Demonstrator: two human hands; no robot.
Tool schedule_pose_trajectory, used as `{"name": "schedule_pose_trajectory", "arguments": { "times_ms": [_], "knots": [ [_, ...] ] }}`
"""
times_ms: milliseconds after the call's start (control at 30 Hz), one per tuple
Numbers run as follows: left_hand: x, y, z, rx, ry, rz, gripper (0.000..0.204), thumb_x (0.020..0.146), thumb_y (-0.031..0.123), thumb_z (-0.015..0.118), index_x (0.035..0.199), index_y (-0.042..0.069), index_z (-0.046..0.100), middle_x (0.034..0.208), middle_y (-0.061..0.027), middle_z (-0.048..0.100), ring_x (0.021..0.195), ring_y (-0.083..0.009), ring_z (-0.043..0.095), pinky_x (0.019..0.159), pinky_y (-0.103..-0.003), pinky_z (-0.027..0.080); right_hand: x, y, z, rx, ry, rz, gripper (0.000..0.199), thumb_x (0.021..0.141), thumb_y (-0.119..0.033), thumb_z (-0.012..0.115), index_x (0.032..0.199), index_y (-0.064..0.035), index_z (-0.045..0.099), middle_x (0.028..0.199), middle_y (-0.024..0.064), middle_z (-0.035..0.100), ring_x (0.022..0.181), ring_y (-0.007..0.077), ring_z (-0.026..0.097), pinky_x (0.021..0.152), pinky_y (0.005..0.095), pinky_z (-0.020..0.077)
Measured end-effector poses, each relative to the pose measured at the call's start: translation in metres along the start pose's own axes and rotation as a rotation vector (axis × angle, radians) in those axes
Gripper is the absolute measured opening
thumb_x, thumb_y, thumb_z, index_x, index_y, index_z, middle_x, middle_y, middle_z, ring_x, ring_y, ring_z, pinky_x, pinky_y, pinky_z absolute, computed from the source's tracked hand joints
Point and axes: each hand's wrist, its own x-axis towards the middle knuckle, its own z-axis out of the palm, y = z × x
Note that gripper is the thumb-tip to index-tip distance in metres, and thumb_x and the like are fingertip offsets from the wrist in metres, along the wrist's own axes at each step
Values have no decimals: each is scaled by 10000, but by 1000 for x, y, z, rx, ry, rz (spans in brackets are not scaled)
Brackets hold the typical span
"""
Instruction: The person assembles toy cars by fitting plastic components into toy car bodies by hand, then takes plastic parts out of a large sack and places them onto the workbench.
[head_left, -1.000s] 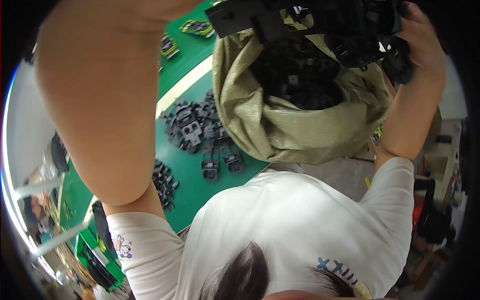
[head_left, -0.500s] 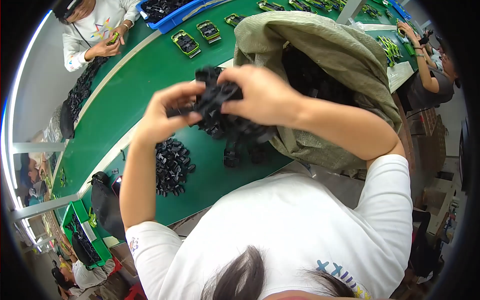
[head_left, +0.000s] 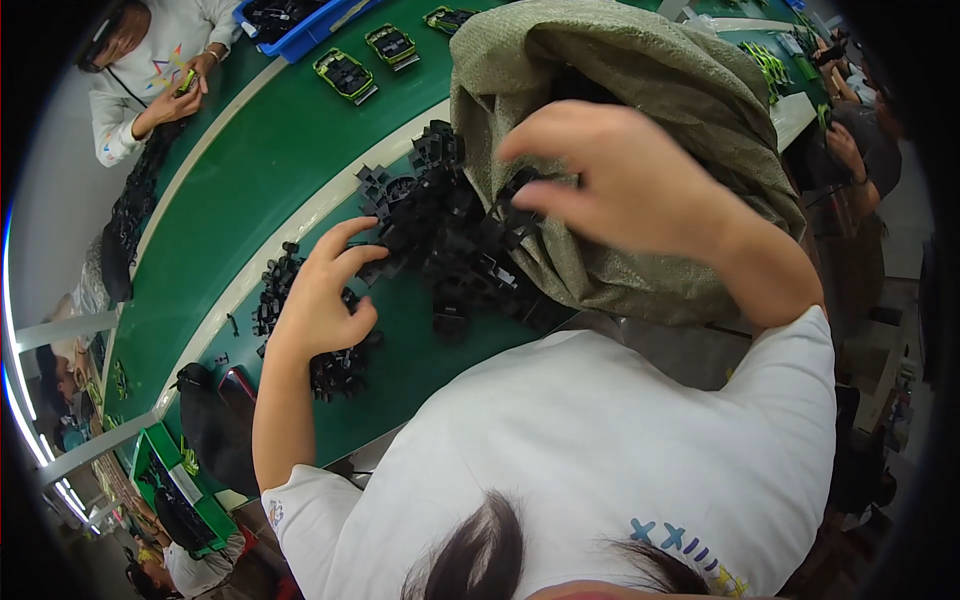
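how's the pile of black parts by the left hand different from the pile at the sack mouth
The small pile of black parts lies low and scattered on the green table, half under the left hand. The big pile of black parts is heaped higher and spills from the olive woven sack, where the right hand reaches in. The small pile sits clear of the sack; the big one touches it. Both are tangled black plastic pieces.

Black plastic parts (head_left: 450,240); olive-green woven sack (head_left: 640,90); green belt (head_left: 270,170), cream stripe; blue bin (head_left: 300,25).
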Motion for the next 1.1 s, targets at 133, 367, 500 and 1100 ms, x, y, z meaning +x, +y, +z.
{"name": "schedule_pose_trajectory", "arguments": {
  "times_ms": [133,367,500,1100],
  "knots": [
    [11,-8,-16,-136,-28,-15,308,610,48,560,909,4,621,1170,-163,603,1106,-358,570,938,-413,465,-17,48,0,69,29,264,348,792,-238,720,1032,-16,599,896,173,660,841,331,642,769,383,507],
    [131,2,50,8,382,59,372,712,138,701,1058,15,636,1173,-161,613,1084,-349,580,908,-393,470,0,80,47,127,118,267,337,798,-156,714,1022,-15,505,727,108,577,627,202,547,598,337,448],
    [142,2,53,-124,172,-105,362,735,110,655,1081,7,633,1040,-168,666,957,-358,632,841,-373,503,-5,87,36,119,333,267,251,769,-78,633,981,-21,511,632,82,490,579,190,472,561,340,395],
    [100,73,69,99,256,170,391,787,123,707,1133,-13,585,890,-144,608,756,-322,622,664,-374,509,-2,102,18,65,444,351,223,767,-134,597,950,-10,569,705,119,594,663,264,591,642,380,470]
  ]
}}
